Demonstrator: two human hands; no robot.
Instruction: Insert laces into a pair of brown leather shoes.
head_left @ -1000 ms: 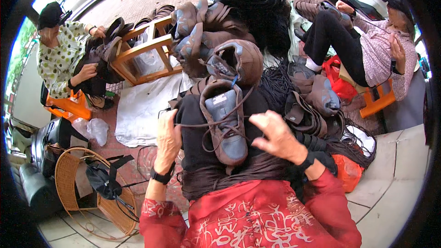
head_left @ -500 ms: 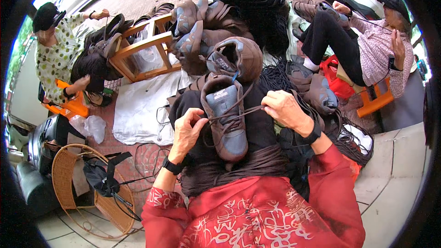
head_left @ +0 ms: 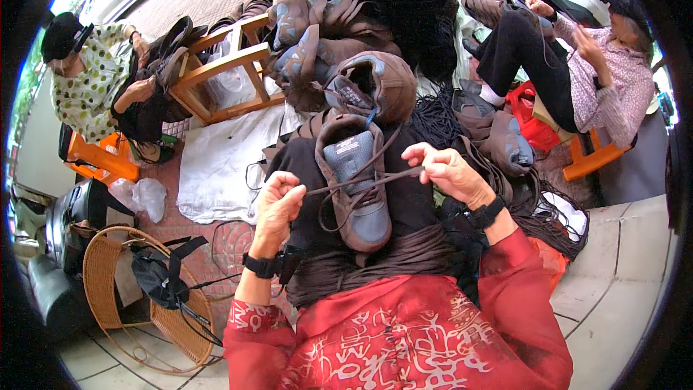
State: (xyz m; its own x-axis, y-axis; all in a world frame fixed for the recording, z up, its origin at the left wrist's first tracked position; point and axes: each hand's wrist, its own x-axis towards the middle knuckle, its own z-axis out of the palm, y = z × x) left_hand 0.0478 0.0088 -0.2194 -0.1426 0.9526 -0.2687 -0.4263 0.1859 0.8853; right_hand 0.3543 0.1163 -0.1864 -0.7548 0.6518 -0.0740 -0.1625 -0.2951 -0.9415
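A brown and grey-blue shoe (head_left: pixel 352 195) rests on my lap, toe toward me, with a dark shoelace (head_left: pixel 332 189) run through part of its eyelets. To the shoe's left, my left hand (head_left: pixel 279 206) pinches one length of the lace. My right hand (head_left: pixel 451 173), on the other side, pinches the other length between thumb and finger. The lace stretches across the shoe between both hands, and a loose loop hangs by its left side. Just beyond sits another shoe (head_left: pixel 393 90) of the same kind. A thick bundle of brown laces (head_left: pixel 368 263) lies across my lap.
A pile of similar shoes (head_left: pixel 296 58) lies ahead beside an overturned wooden stool (head_left: pixel 216 65). Co-workers sit at left (head_left: pixel 86 72) and right (head_left: pixel 606 65), with shoes near them. A wicker chair (head_left: pixel 101 282) stands at lower left; a white sheet (head_left: pixel 216 166) covers some paving.
My left hand has moved left and slightly down, drawing the lace out wider. My right hand has shifted slightly and its fingers have spread. The left co-worker's hands have come together at a shoe.
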